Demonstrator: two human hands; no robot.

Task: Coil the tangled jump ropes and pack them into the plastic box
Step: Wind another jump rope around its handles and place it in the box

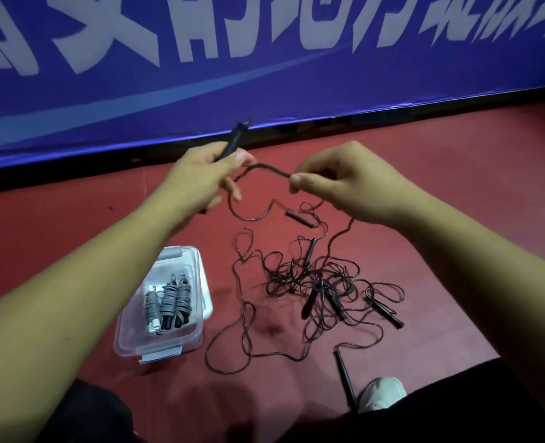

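Lying nearest, beside a pale shoe (383,394), a loose handle (344,377) trails cord into the tangled jump ropes (322,282) on the red floor (440,219). The plastic box (156,345) stands just left of them, open, with three coiled ropes (168,303) inside. Farther out, both hands work raised: the left hand (197,177) grips a black handle (234,142), and the right hand (344,183) pinches the cord (264,166) near it. Winding well probably means even loops around that handle, drawing slack gently so the knot does not tighten. Which strand in the heap belongs to this rope is hard to trace.
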